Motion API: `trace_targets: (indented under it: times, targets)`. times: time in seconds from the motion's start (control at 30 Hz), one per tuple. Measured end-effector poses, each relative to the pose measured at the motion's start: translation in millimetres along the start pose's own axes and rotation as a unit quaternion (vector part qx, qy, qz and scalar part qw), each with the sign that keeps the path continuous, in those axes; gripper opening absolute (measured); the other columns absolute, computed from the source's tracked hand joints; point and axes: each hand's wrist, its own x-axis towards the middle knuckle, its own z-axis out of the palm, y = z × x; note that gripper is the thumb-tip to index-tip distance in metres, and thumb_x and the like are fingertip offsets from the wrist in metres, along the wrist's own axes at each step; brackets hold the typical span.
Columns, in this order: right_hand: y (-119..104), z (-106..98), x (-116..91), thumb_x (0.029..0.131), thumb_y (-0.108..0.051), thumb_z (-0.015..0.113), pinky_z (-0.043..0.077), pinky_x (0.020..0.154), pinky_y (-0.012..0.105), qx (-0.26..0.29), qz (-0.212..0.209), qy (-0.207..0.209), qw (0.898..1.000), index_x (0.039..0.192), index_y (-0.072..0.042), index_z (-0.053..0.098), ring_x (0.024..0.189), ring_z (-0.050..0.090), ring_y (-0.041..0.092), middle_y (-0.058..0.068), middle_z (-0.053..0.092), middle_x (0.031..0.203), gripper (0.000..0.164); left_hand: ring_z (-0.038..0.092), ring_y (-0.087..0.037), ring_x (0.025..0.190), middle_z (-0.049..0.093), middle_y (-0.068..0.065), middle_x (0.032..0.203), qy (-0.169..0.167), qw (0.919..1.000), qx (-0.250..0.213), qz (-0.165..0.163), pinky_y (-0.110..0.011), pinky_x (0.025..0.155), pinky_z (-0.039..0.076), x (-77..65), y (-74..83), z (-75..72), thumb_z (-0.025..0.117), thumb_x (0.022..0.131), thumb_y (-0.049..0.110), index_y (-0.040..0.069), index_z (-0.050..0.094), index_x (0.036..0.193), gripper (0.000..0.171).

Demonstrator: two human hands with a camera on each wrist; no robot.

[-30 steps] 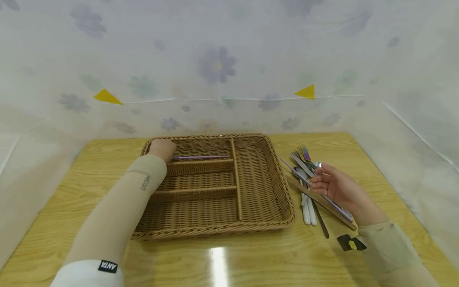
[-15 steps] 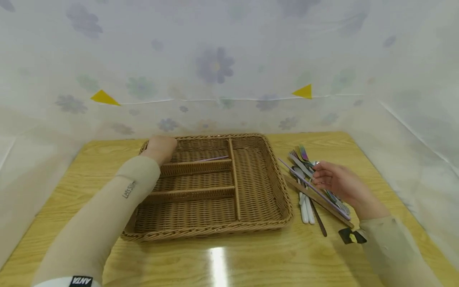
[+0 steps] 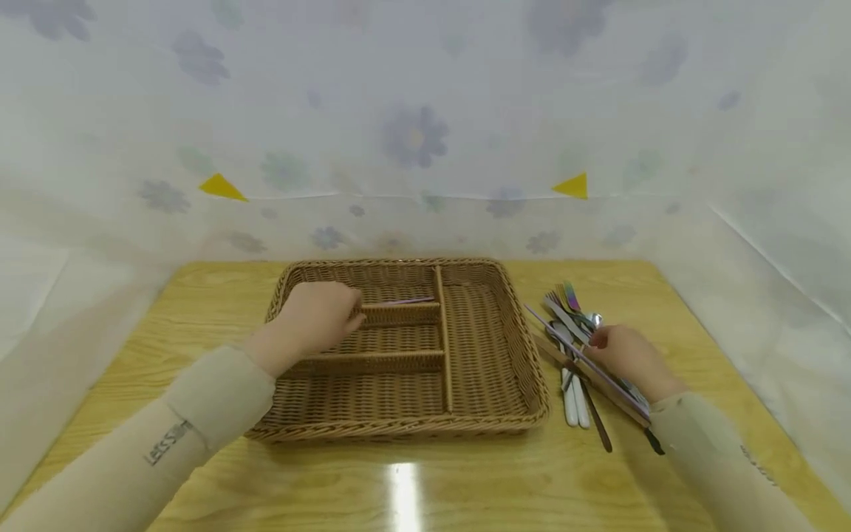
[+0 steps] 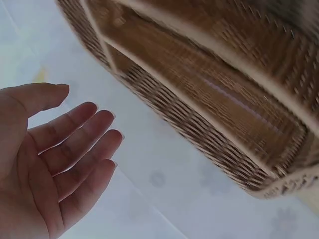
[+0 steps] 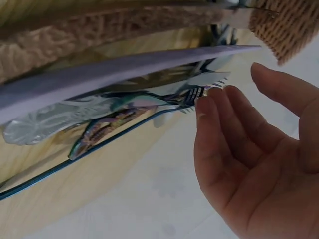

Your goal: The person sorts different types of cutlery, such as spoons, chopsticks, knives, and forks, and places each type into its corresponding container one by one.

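Note:
My left hand [image 3: 312, 321] hovers over the left part of a wicker basket [image 3: 399, 428], fingers loosely bent and holding nothing in the left wrist view. A thin purple chopstick [image 3: 408, 301] lies in the basket's back left compartment. On the right, my right hand [image 3: 628, 358] is over a cutlery pile, its fingertips near the forks [image 5: 192, 97] with no item in its grasp. Across that pile runs another purple chopstick [image 5: 124, 72], beside a brown carved handle [image 5: 109, 30]. White-handled cutlery [image 3: 575, 403] and rainbow-coloured forks [image 3: 572, 295] are also there.
Wooden dividers [image 3: 444, 332] split the basket into several compartments. Basket and cutlery lie on a wood-grain table [image 3: 319, 480]. A pale flowered sheet [image 3: 412, 133] hangs behind, with two yellow triangles [image 3: 572, 186] on it.
My left hand has come out of the back left compartment toward me and to the right, leaving the purple chopstick there. The right hand has turned palm down over the cutlery.

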Motion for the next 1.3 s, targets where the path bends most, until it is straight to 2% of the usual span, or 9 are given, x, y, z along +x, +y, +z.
trace_targets:
  times: [0.2,0.33,0.47,0.53,0.67,0.9,1.03,1.17,1.3]
  targets:
    - [3.5,4.5,3.2,0.088,-0.018,0.058,0.05,0.072,0.051,-0.033,0.019,-0.028,0.999,0.102,0.007,0.063,0.089,0.062,0.04,0.026,0.064,0.102,0.029,0.044,-0.008,0.046,0.053,0.003,0.057,0.059,0.9962,0.024,0.06,-0.021,0.038,0.035,-29.6,28.2,2.8,0.064,0.088,0.028,0.011,0.061,0.077,0.02]
    - [4.6,8.4,5.9,0.086,-0.013,0.058,0.05,0.073,0.052,-0.041,0.021,-0.036,0.998,0.102,0.008,0.064,0.09,0.062,0.041,0.026,0.065,0.103,0.027,0.048,-0.008,0.05,0.058,0.003,0.062,0.077,0.9932,0.034,0.08,-0.019,0.04,0.038,-43.4,40.6,4.9,0.066,0.086,0.031,0.011,0.064,0.082,0.021]
    - [5.3,10.4,7.2,0.087,-0.011,0.058,0.051,0.074,0.052,-0.044,0.022,-0.037,0.998,0.102,0.009,0.063,0.089,0.062,0.041,0.028,0.064,0.103,0.026,0.054,-0.01,0.055,0.064,0.001,0.07,0.084,0.9912,0.037,0.095,-0.019,0.042,0.042,-50.4,51.5,7.4,0.067,0.085,0.034,0.01,0.068,0.088,0.024]
    - [5.4,10.2,7.7,0.087,-0.01,0.058,0.051,0.073,0.052,-0.046,0.022,-0.036,0.998,0.103,0.01,0.063,0.089,0.062,0.041,0.029,0.063,0.104,0.027,0.055,-0.011,0.056,0.065,0.001,0.071,0.085,0.9905,0.036,0.102,-0.019,0.043,0.042,-52.5,56.1,8.1,0.067,0.085,0.034,0.01,0.068,0.09,0.025]
    - [3.7,9.3,7.3,0.088,-0.013,0.057,0.051,0.07,0.05,-0.051,0.021,-0.031,0.998,0.102,0.009,0.063,0.085,0.062,0.038,0.028,0.064,0.102,0.027,0.048,-0.009,0.05,0.06,0.003,0.064,0.097,0.9879,0.034,0.116,-0.017,0.04,0.036,-53.4,60.9,11.6,0.067,0.084,0.032,0.011,0.067,0.083,0.021]
    - [-7.5,4.6,2.2,0.089,-0.014,0.059,0.051,0.071,0.05,-0.056,-0.009,-0.004,0.998,0.1,0.01,0.065,0.084,0.063,0.04,0.029,0.064,0.099,0.027,0.039,-0.005,0.047,0.049,0.006,0.057,0.084,0.989,0.012,0.121,-0.014,0.04,0.031,-51.4,64.4,16.4,0.066,0.085,0.028,0.014,0.057,0.069,0.023]
    - [-13.3,0.1,0.4,0.089,-0.013,0.059,0.051,0.069,0.048,-0.053,-0.017,0.011,0.998,0.098,0.009,0.065,0.079,0.063,0.034,0.027,0.065,0.095,0.025,0.038,-0.004,0.047,0.048,0.007,0.056,0.087,0.9877,-0.002,0.13,-0.013,0.04,0.029,-50.6,66.3,17.7,0.067,0.084,0.028,0.014,0.056,0.067,0.024]
    - [-20.4,-5.2,-0.2,0.09,-0.016,0.059,0.051,0.067,0.046,-0.057,-0.021,0.009,0.998,0.098,0.007,0.065,0.077,0.062,0.03,0.024,0.066,0.094,0.026,0.038,-0.004,0.047,0.047,0.007,0.056,0.085,0.9878,-0.006,0.13,-0.013,0.04,0.028,-49.9,66.9,18.2,0.067,0.084,0.03,0.015,0.055,0.067,0.026]
    - [-27.9,-10.7,-1.2,0.091,-0.017,0.058,0.051,0.069,0.046,-0.055,-0.016,-0.004,0.998,0.102,0.008,0.064,0.082,0.063,0.034,0.026,0.065,0.099,0.028,0.036,-0.004,0.046,0.046,0.007,0.055,0.084,0.9878,-0.003,0.131,-0.014,0.039,0.028,-50.0,67.2,18.2,0.066,0.085,0.03,0.015,0.055,0.067,0.027]
